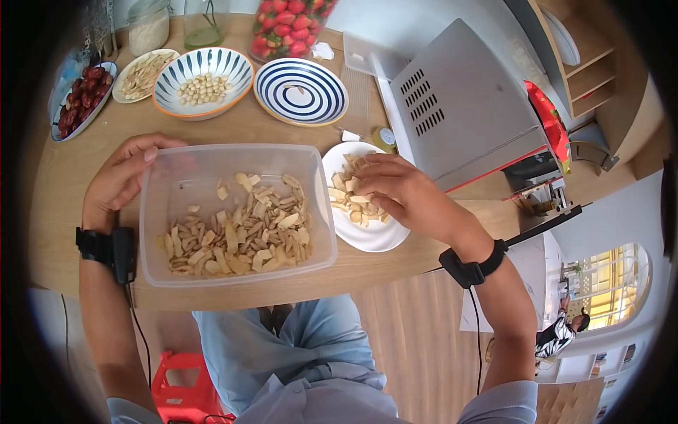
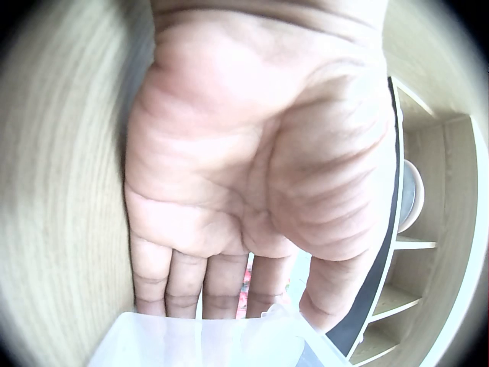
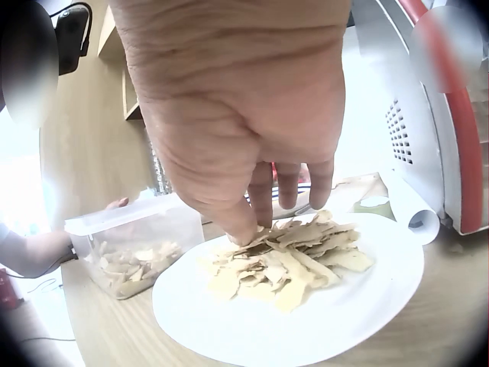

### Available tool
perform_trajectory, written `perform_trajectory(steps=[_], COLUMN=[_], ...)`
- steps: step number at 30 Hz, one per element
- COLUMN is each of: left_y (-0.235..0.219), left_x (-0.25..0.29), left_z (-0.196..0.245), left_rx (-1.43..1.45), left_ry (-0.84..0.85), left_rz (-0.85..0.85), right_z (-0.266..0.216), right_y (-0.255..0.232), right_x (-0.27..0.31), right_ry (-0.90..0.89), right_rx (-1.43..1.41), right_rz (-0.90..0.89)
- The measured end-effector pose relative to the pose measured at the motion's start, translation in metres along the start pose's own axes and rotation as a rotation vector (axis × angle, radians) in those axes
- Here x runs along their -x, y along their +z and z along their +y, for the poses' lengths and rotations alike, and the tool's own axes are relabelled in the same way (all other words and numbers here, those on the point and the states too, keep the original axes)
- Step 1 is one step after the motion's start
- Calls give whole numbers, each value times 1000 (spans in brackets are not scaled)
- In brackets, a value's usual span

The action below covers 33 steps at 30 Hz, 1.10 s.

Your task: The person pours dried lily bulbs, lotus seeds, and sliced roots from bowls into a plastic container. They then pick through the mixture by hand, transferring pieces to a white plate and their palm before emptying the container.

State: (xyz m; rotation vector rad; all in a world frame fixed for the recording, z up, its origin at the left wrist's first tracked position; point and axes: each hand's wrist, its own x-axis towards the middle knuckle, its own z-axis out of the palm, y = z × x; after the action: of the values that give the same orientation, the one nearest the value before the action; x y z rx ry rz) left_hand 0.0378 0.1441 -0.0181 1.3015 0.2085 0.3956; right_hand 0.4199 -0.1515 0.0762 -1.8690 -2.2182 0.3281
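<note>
A translucent plastic container (image 1: 233,159) with many pale dried slices (image 1: 240,237) stands at the table's front edge. My left hand (image 1: 127,173) rests at its far left corner, thumb by the rim and fingers along the outside wall. The left wrist view shows those fingers (image 2: 187,279) nearly straight, their tips hidden by the container. To the right, my right hand (image 1: 406,191) reaches down over a white plate (image 1: 371,237) bearing a heap of similar dried slices (image 3: 294,267). Thumb and forefinger pinch at the heap's near left side; the other fingers hang over it.
Behind the container are a dish of red dates (image 1: 85,102), a plate of dried slices (image 1: 145,74), a striped bowl (image 1: 166,88) with pale seeds, and a blue-ringed plate (image 1: 304,95). Strawberries (image 1: 289,28) and jars stand further back. A grey appliance (image 1: 466,92) borders the right.
</note>
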Motion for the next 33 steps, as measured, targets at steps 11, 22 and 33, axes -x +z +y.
perform_trajectory(steps=[11, 22, 33], left_y=[3, 9, 14], left_x=[-3, -2, 0], left_z=[1, 3, 16], left_rx=[18, -21, -35], left_ry=[28, 27, -27], left_rz=[-23, 19, -44], right_z=[-3, -48, -120], right_y=[0, 9, -4], right_x=[34, 44, -78], right_ry=[55, 144, -258], right_rx=[18, -121, 73], right_rz=[204, 508, -187])
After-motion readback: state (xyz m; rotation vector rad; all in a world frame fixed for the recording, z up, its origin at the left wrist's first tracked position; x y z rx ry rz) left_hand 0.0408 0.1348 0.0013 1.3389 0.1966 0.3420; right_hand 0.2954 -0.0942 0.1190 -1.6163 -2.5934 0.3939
